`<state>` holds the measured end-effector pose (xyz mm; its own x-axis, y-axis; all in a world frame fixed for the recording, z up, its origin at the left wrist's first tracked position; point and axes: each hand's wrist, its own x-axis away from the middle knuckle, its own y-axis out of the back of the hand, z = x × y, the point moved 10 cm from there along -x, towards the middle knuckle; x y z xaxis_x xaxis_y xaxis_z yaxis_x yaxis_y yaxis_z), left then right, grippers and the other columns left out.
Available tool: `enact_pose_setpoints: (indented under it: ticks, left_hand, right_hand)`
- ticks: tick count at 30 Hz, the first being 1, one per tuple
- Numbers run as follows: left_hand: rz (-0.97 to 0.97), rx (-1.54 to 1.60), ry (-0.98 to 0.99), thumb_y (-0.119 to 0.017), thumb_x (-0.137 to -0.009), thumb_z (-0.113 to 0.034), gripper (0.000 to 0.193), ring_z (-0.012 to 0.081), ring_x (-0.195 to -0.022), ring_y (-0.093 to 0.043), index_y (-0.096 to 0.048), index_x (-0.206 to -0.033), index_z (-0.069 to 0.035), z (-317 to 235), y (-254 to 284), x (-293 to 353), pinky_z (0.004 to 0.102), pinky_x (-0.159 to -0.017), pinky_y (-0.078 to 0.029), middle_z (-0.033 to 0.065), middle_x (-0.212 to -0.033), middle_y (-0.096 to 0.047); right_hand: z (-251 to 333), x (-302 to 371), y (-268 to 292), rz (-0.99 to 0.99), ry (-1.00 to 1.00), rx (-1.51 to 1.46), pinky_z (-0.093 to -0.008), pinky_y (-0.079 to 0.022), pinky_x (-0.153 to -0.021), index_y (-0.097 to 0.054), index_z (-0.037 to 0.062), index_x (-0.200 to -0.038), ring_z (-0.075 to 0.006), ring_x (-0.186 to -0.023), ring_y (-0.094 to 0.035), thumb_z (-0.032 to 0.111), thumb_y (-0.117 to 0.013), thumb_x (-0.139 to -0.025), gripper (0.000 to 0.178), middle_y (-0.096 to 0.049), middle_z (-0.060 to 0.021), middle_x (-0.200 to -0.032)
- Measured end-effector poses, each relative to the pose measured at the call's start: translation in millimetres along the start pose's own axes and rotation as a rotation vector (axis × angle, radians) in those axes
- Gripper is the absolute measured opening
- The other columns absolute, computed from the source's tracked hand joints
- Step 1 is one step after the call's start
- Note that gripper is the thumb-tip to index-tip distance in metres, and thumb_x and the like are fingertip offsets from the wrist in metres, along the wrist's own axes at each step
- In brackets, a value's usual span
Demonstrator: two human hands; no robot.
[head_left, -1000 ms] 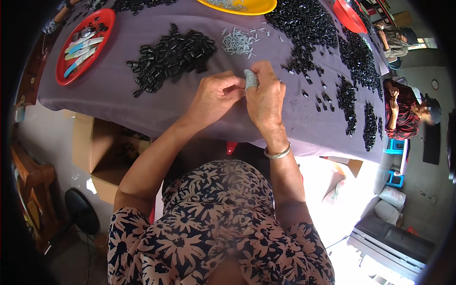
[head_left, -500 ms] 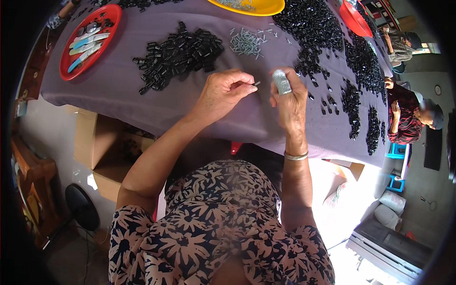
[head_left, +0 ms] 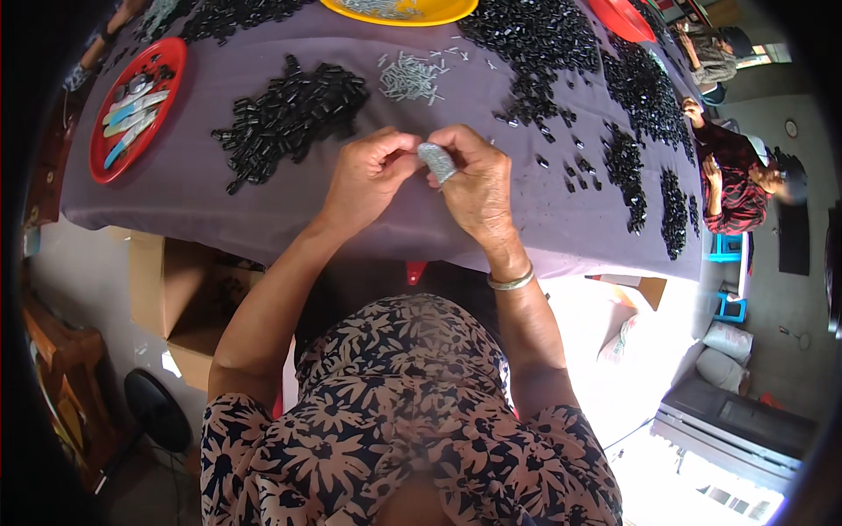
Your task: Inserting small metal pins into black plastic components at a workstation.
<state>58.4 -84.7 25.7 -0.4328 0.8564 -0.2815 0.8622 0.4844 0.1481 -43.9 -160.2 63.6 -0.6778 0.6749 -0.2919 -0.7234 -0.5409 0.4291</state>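
My left hand point(head_left: 368, 180) and my right hand point(head_left: 481, 180) meet fingertip to fingertip above the near part of the table. Thumb and forefinger of the left are pinched; the small dark piece seen between them earlier is now hidden by the fingers. The right hand's fingers are closed as well, and what they hold, if anything, cannot be made out. Silvery wrapping point(head_left: 437, 162) covers one finger or the thumb of the right hand. Beyond the left hand lies a heap of small black parts point(head_left: 294, 118), with a smaller pile of thin silvery pins point(head_left: 410, 77) to its right.
A red tray point(head_left: 169, 72) with blue- and white-handled tools is at the left. At the far edge stand a yellow basin point(head_left: 403, 21) and a red basin point(head_left: 623, 19). More black parts point(head_left: 535, 53) spread across the right side. Two people sit farther right; a cardboard box point(head_left: 149, 280) is below left.
My right hand has moved left to meet the left hand, which has shifted slightly left in view. The whole table scene has also shifted left as the view turned.
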Motion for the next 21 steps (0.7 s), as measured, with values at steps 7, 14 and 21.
enact_pose_setpoints:
  ticks: [7,14,21]
  left_hand:
    - [-0.040,0.111,0.018,-0.066,-0.086,-0.001,0.011,0.0073,-0.072,-0.054,-0.067,-0.097,0.002,5,-1,0,0.0236,-0.065,-0.044,0.0025,-0.080,-0.059]
    - [-0.006,0.142,-0.060,-0.069,-0.086,0.001,0.012,0.0085,-0.079,-0.058,-0.066,-0.097,0.003,-3,1,1,0.0242,-0.072,-0.048,0.0026,-0.085,-0.062]
    - [0.097,0.407,0.150,-0.067,-0.087,-0.001,0.012,0.0116,-0.085,-0.064,-0.068,-0.100,0.000,1,-4,1,0.0255,-0.073,-0.050,0.0041,-0.095,-0.067]
  right_hand:
    - [-6,2,1,0.034,-0.099,-0.041,-0.0219,-0.051,-0.056,-0.066,0.0026,-0.094,-0.0063,-0.065,-0.061,0.001,-0.068,-0.089,0.006,-0.066,-0.0013,-0.076]
    - [-26,13,102,-0.148,0.003,0.119,-0.0208,-0.047,-0.060,-0.068,0.0034,-0.101,-0.0062,-0.071,-0.058,-0.006,-0.061,-0.089,0.017,-0.066,-0.0007,-0.085]
    - [-37,16,141,-0.057,0.179,0.731,-0.0390,-0.053,-0.076,-0.065,0.0027,-0.112,-0.0326,-0.085,-0.066,-0.008,-0.059,-0.082,0.032,-0.065,-0.0159,-0.098]
